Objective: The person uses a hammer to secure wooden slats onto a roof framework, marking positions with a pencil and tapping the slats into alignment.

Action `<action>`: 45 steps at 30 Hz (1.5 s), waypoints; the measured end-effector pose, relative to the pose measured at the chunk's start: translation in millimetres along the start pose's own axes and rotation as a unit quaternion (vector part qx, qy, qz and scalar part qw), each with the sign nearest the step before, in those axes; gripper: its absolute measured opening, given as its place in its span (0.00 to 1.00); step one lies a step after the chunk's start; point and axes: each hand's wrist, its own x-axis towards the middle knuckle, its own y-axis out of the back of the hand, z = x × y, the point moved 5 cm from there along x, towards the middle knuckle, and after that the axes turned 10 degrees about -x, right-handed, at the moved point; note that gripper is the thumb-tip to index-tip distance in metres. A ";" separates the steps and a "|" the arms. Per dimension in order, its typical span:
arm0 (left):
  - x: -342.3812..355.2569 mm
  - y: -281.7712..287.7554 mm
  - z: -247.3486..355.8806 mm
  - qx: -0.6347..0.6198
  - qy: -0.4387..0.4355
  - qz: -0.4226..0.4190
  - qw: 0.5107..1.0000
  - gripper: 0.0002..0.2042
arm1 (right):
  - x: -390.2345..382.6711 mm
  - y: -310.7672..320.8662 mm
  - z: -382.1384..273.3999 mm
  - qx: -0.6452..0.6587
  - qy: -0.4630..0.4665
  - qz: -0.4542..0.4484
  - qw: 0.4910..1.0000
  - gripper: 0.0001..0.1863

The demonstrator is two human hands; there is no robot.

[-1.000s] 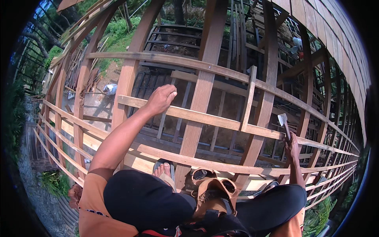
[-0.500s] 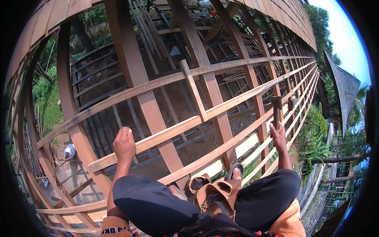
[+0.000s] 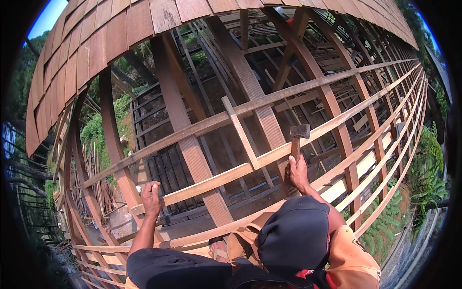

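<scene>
My right hand (image 3: 297, 172) grips the wooden handle of a hatchet (image 3: 300, 131), its dark, broad metal head raised in front of the battens. My left hand (image 3: 151, 196) is closed in a fist near the left end of a pale wooden batten (image 3: 207, 186); whatever its fingers hold is hidden. A short wooden stick (image 3: 240, 133) lies across this batten and the higher one (image 3: 207, 126). Both battens cross wide brown rafters (image 3: 196, 159). Between my legs sits a brown tool pouch (image 3: 245, 243), partly covered by my knee.
Wooden shingles (image 3: 115, 41) cover the roof edge above. More battens (image 3: 385, 168) run off to the right. Between the rafters, open gaps drop to a lower level with a dark slatted frame (image 3: 168, 168). My sandalled foot (image 3: 219, 248) rests low among the battens.
My view has swung, so the scene sits differently. My right hand has brought the hatchet leftward, closer to the short stick. My left hand stays closed near the batten's left end.
</scene>
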 end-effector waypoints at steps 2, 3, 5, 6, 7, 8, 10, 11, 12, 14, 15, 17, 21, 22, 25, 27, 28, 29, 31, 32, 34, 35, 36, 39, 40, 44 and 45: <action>-24.9 60.7 -10.2 -0.030 0.114 0.064 0.991 0.09 | -4.5 2.9 -24.2 -0.113 0.097 0.017 0.989 0.18; -24.0 74.1 7.6 0.003 0.090 0.073 0.993 0.08 | -2.5 11.0 -18.4 -0.113 0.059 -0.018 0.992 0.18; -14.3 99.1 47.7 0.005 0.131 0.054 0.990 0.08 | -4.3 15.1 -21.2 -0.126 0.100 0.004 0.987 0.17; -0.7 104.4 71.8 -0.027 0.197 0.026 0.980 0.08 | -3.7 15.5 -19.8 -0.118 0.118 0.015 0.986 0.17; 17.2 96.1 103.1 -0.078 0.202 -0.031 0.976 0.07 | -3.2 16.8 -18.7 -0.115 0.117 0.012 0.986 0.17; 37.1 88.1 136.1 -0.046 0.168 -0.084 0.981 0.07 | -2.6 18.2 -19.7 -0.091 0.103 0.000 0.991 0.17; 70.8 54.1 182.9 -0.040 0.162 -0.182 0.969 0.06 | -3.8 20.6 -18.1 -0.068 0.076 0.002 0.995 0.17; 85.6 26.8 207.3 -0.041 0.121 -0.228 0.965 0.06 | -5.5 20.9 -21.9 -0.081 0.087 0.018 0.993 0.17; 94.8 -2.6 225.2 -0.084 0.107 -0.245 0.960 0.06 | -6.5 20.2 -26.0 -0.092 0.099 0.033 0.990 0.17; 103.2 -94.5 252.8 -0.168 0.081 -0.297 0.936 0.08 | -0.1 28.4 -8.3 -0.115 0.109 0.053 0.986 0.18; 97.3 -140.0 264.2 -0.241 0.088 -0.311 0.915 0.08 | -3.1 23.9 -7.9 -0.020 0.031 -0.027 0.999 0.18; 85.2 -237.6 271.1 -0.252 0.030 -0.357 0.899 0.09 | -14.0 23.1 1.5 0.116 0.012 -0.047 0.992 0.15; 57.0 -371.3 249.2 -0.205 0.009 -0.285 0.936 0.08 | -74.5 26.3 4.7 0.174 -0.013 -0.015 0.985 0.15; 49.6 -384.3 241.9 -0.199 0.010 -0.254 0.946 0.08 | -92.3 30.1 4.1 0.170 -0.017 -0.013 0.985 0.15; 38.9 -401.1 234.1 -0.207 -0.038 -0.192 0.959 0.07 | -135.7 39.0 8.8 0.177 -0.028 -0.004 0.984 0.15; 40.9 -403.4 230.6 -0.216 -0.048 -0.185 0.958 0.07 | -147.1 42.7 7.1 0.161 -0.025 0.000 0.987 0.14; 38.4 -405.2 230.6 -0.220 -0.048 -0.185 0.957 0.07 | -149.5 43.5 6.2 0.153 -0.024 0.001 0.988 0.14; 35.6 -404.9 232.3 -0.219 -0.073 -0.184 0.955 0.07 | -149.1 44.8 6.5 0.151 -0.024 0.003 0.988 0.14; 35.3 -403.1 233.3 -0.210 -0.122 -0.173 0.954 0.06 | -140.8 43.0 1.9 0.110 -0.027 -0.016 0.993 0.15; 33.2 -402.9 232.5 -0.210 -0.126 -0.171 0.954 0.06 | -136.7 42.3 0.9 0.111 -0.023 -0.015 0.993 0.15; 32.1 -399.7 236.0 -0.209 -0.149 -0.155 0.954 0.06 | -125.3 47.8 -16.8 -0.028 0.051 0.033 0.998 0.18; 34.3 -399.2 233.3 -0.223 -0.121 -0.167 0.953 0.05 | -119.1 48.7 -22.7 -0.022 0.049 0.017 0.998 0.20; 33.9 -399.2 232.6 -0.226 -0.121 -0.168 0.952 0.05 | -114.0 51.4 -28.5 -0.024 0.048 0.020 0.998 0.20; 32.8 -401.7 233.1 -0.222 -0.146 -0.177 0.948 0.06 | -100.5 56.5 -46.6 -0.051 0.101 0.009 0.994 0.20; 32.3 -402.3 233.8 -0.202 -0.165 -0.175 0.949 0.07 | -97.3 57.7 -49.3 -0.053 0.102 0.008 0.993 0.20; 31.4 -403.7 231.3 -0.191 -0.194 -0.163 0.948 0.07 | -90.5 61.8 -66.2 -0.060 0.170 0.053 0.982 0.19; 31.1 -404.8 231.9 -0.193 -0.193 -0.162 0.948 0.06 | -89.6 63.3 -69.2 -0.059 0.182 0.066 0.979 0.18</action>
